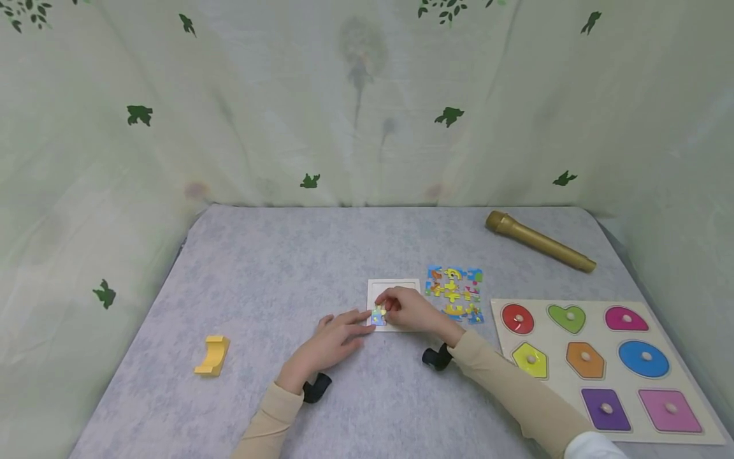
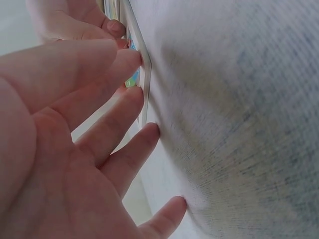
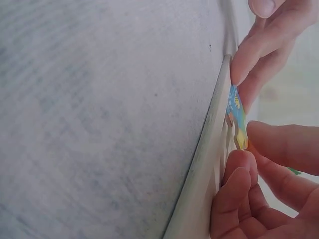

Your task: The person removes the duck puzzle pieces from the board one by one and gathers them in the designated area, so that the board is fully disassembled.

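A small white puzzle tray [image 1: 395,281] lies on the table between both hands. In its lower left corner is a blue and yellow jigsaw puzzle piece [image 3: 236,103], tilted in the right wrist view. My right hand [image 1: 414,311] reaches over the tray and pinches the piece's yellow end between thumb and finger. My left hand [image 1: 329,342] lies at the tray's left side with its fingers extended. Its fingertips [image 2: 134,94] touch the tray's edge and the piece, while the little finger rests on the table. The right hand hides part of the tray's inside.
Several loose puzzle pieces [image 1: 452,287] lie right of the tray. A knobbed shape board [image 1: 564,398] covers the front right, with a gold microphone-shaped stick [image 1: 539,241] behind it. A yellow curved block [image 1: 215,357] stands at left. Curtains [image 1: 258,102] surround the table.
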{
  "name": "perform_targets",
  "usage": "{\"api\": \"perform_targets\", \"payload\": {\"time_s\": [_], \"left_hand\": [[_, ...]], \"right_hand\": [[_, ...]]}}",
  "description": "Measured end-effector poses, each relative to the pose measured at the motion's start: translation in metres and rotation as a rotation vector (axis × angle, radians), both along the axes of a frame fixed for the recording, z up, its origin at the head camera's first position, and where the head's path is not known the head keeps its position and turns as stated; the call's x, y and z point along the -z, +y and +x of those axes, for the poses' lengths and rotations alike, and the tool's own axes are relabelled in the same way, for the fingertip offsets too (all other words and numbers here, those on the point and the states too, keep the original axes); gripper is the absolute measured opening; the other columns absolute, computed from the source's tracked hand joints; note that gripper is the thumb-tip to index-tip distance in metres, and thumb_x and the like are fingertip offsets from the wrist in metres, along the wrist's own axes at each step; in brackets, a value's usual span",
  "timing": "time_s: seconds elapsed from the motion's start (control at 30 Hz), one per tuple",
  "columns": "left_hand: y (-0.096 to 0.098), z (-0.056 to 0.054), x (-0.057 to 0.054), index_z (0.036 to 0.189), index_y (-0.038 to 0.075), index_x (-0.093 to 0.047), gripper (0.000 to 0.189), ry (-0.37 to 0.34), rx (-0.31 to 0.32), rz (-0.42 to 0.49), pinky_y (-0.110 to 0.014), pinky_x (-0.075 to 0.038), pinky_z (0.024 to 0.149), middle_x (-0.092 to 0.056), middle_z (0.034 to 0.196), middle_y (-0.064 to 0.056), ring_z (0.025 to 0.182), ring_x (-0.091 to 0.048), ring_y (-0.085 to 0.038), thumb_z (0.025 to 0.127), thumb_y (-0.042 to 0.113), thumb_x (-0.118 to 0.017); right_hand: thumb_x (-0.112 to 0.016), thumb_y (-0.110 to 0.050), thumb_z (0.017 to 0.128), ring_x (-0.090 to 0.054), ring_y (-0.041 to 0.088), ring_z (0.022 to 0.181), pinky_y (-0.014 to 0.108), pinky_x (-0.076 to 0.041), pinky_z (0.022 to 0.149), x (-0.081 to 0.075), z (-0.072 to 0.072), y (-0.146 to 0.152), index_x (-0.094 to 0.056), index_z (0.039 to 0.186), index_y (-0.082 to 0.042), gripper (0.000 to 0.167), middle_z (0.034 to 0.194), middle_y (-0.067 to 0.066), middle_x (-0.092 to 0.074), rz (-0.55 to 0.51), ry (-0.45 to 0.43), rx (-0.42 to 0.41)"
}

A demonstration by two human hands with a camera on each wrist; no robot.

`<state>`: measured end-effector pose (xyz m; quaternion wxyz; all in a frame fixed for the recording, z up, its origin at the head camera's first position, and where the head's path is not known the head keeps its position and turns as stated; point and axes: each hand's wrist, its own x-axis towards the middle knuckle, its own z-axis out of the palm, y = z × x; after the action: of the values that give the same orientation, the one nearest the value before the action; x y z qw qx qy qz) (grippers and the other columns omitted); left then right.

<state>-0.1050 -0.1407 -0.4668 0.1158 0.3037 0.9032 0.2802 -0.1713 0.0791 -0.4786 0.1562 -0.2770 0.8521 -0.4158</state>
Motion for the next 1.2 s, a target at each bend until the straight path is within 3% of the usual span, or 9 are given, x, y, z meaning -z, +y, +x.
{"api": "perform_targets", "payload": {"time_s": [0.23, 0.33, 0.47, 0.7, 0.93, 1.2], "left_hand": [[0.0, -0.001, 0.0, 0.129, 0.004, -0.061, 0.033, 0.002, 0.013, -0.011, -0.068, -0.02, 0.099, -0.045, 0.143, -0.013, 0.134, -0.035, -0.036, 0.096, 0.009, -0.056], [0.001, -0.001, 0.001, 0.129, 0.004, -0.061, 0.034, -0.002, 0.007, -0.015, -0.067, -0.02, 0.099, -0.045, 0.144, -0.012, 0.134, -0.035, -0.035, 0.096, 0.01, -0.056], [0.001, -0.002, 0.002, 0.129, 0.005, -0.061, 0.034, -0.018, -0.004, -0.015, -0.067, -0.019, 0.1, -0.045, 0.144, -0.011, 0.135, -0.034, -0.035, 0.096, 0.011, -0.056], [-0.001, -0.002, 0.003, 0.129, 0.005, -0.061, 0.033, -0.019, -0.004, -0.008, -0.066, -0.018, 0.1, -0.044, 0.144, -0.011, 0.135, -0.035, -0.034, 0.097, 0.011, -0.056], [-0.001, -0.001, 0.002, 0.129, 0.005, -0.061, 0.033, -0.021, -0.001, -0.001, -0.066, -0.018, 0.1, -0.044, 0.145, -0.011, 0.135, -0.034, -0.034, 0.097, 0.011, -0.055], [-0.001, -0.001, 0.003, 0.129, 0.005, -0.061, 0.033, -0.024, -0.009, 0.01, -0.066, -0.017, 0.1, -0.044, 0.144, -0.011, 0.135, -0.034, -0.034, 0.097, 0.01, -0.055]], "right_hand": [[-0.061, 0.004, 0.083, -0.052, 0.013, 0.073, 0.027, -0.045, 0.068, 0.001, -0.003, -0.003, -0.06, 0.091, -0.007, 0.013, 0.08, -0.001, -0.056, -0.023, -0.001, 0.059], [-0.062, 0.004, 0.084, -0.053, 0.015, 0.074, 0.028, -0.045, 0.069, -0.002, -0.006, 0.005, -0.06, 0.089, -0.008, 0.013, 0.08, 0.0, -0.057, -0.038, -0.04, 0.093], [-0.063, 0.004, 0.082, -0.052, 0.017, 0.074, 0.029, -0.044, 0.067, -0.007, -0.013, 0.027, -0.061, 0.09, -0.005, 0.012, 0.081, 0.002, -0.057, -0.067, -0.108, 0.124], [-0.064, 0.004, 0.083, -0.051, 0.018, 0.072, 0.028, -0.043, 0.061, -0.013, -0.017, 0.073, -0.061, 0.089, -0.001, 0.008, 0.08, 0.005, -0.057, -0.04, -0.082, 0.131], [-0.064, 0.004, 0.086, -0.052, 0.017, 0.075, 0.027, -0.045, 0.066, -0.01, -0.017, 0.097, -0.062, 0.091, 0.004, 0.006, 0.083, 0.006, -0.059, -0.044, -0.137, 0.128], [-0.067, 0.002, 0.086, -0.055, 0.015, 0.073, 0.029, -0.047, 0.067, -0.004, -0.02, 0.098, -0.064, 0.089, 0.0, 0.004, 0.082, 0.003, -0.061, 0.036, -0.049, 0.103]]}}
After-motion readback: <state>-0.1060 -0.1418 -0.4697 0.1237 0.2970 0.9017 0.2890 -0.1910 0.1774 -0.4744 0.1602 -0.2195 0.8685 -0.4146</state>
